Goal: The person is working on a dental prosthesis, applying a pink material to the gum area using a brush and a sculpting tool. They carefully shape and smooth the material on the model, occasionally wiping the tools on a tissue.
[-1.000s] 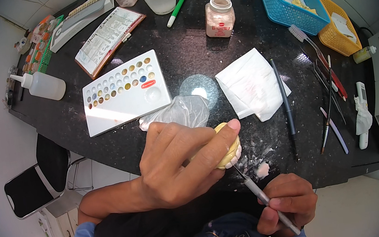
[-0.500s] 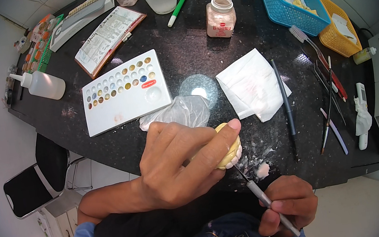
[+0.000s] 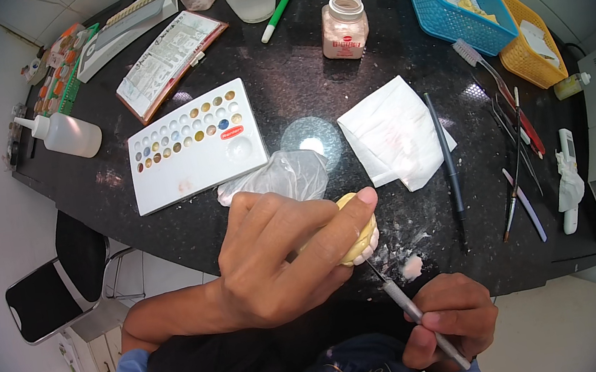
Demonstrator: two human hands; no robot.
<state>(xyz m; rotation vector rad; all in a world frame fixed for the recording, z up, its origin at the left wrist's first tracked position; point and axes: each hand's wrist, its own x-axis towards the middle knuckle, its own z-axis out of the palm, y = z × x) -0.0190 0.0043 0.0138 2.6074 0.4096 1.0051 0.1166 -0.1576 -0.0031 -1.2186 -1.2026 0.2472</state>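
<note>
- Seen from above: a person works at a dark, speckled worktop (image 3: 258, 62). Clock directions start from the held model.
- The yellow dental model (image 3: 363, 240), edged with white teeth (image 3: 363, 256), sits just off the view's centre, toward 4 to 5 o'clock, lifted in the hand.
- At 9 o'clock, the left hand (image 3: 277, 253) is clamped around the model, one digit laid across it.
- At 5 o'clock, the right hand (image 3: 451, 313) has its fingers closed together on a slim metal carving tool (image 3: 403, 297).
- The tool's tip is at the teeth's lower edge; whether it touches is too small to tell.
- Between 4 and 5 o'clock, a pink lump (image 3: 412, 268) lies among pale crumbs.
- Further out: white palette, 10 o'clock (image 3: 190, 178); tissue, 1 o'clock (image 3: 392, 127); open jar of pinkish powder, 12 o'clock (image 3: 344, 29).
- The step in hand looks like fine trimming along the teeth. The next stroke likely calls for a firm left hold and light, short pressure.
</note>
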